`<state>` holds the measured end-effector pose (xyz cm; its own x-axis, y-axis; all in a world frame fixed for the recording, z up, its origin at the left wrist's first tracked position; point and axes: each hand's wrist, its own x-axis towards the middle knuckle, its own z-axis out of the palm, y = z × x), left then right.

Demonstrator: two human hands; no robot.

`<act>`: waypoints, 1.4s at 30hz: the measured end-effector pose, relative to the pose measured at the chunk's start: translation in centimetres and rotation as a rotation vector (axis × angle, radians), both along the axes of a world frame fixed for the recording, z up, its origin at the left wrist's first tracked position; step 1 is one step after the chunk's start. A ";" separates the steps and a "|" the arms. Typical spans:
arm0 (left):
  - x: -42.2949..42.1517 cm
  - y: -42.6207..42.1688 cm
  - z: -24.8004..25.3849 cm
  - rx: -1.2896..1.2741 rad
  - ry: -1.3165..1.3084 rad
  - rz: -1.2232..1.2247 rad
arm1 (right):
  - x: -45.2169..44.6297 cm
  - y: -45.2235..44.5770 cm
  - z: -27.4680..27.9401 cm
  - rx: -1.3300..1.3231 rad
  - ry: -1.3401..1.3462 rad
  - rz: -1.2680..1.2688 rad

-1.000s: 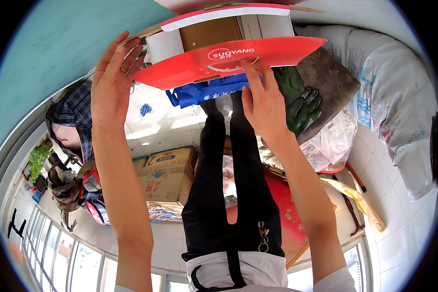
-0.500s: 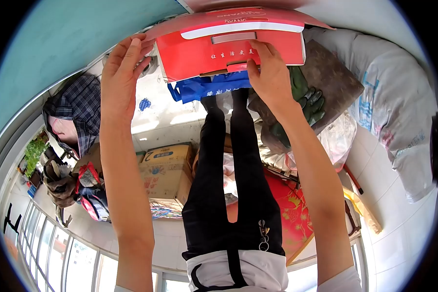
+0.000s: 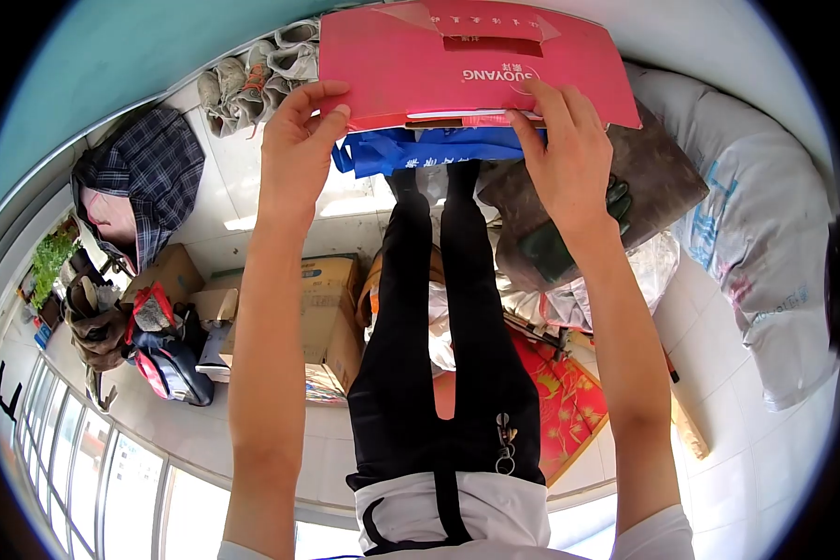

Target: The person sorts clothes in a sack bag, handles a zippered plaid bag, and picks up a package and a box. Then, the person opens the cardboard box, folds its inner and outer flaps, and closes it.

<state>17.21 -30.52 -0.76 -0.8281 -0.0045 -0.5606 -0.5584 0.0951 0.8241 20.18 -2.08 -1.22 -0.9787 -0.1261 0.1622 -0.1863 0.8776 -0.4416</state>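
Observation:
A red box [image 3: 392, 65] marked SUOYANG lies at the top, its broad flap folded down over it and a slot showing in the flap. At the box's left front corner, my left hand [image 3: 310, 131] pinches the flap's edge between thumb and fingers. My right hand [image 3: 562, 131] grips the front edge right of the middle, fingers on top and thumb at the edge. Under the box shows a blue bag [image 3: 392, 154] with white lettering. Dark green gloves [image 3: 551, 252] lie on a brown patterned sheet [image 3: 663, 177], partly behind my right wrist.
Several shoes [image 3: 252, 84] stand at the upper left. A plaid cloth [image 3: 159, 168] hangs at the left. Cardboard boxes [image 3: 331, 308] sit on the floor beside my legs. A large grey-white sack [image 3: 756, 187] lies at the right, and a red patterned board [image 3: 560, 401] lies low right.
The box's flap has swung over, hiding the open inside and then the handle. Both hands have moved right with it, and the shoes have come into fuller view.

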 end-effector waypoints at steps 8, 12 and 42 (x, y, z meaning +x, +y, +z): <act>2.9 1.5 -2.2 -0.349 0.137 0.014 | 0.6 0.5 -2.4 0.098 -0.142 0.021; 4.8 2.9 -1.4 -0.615 0.265 -0.030 | 1.3 0.1 -3.2 0.051 -0.178 -0.068; 10.2 14.5 -5.2 -0.088 -0.017 0.125 | 1.0 0.6 -3.2 -0.081 -0.195 -0.041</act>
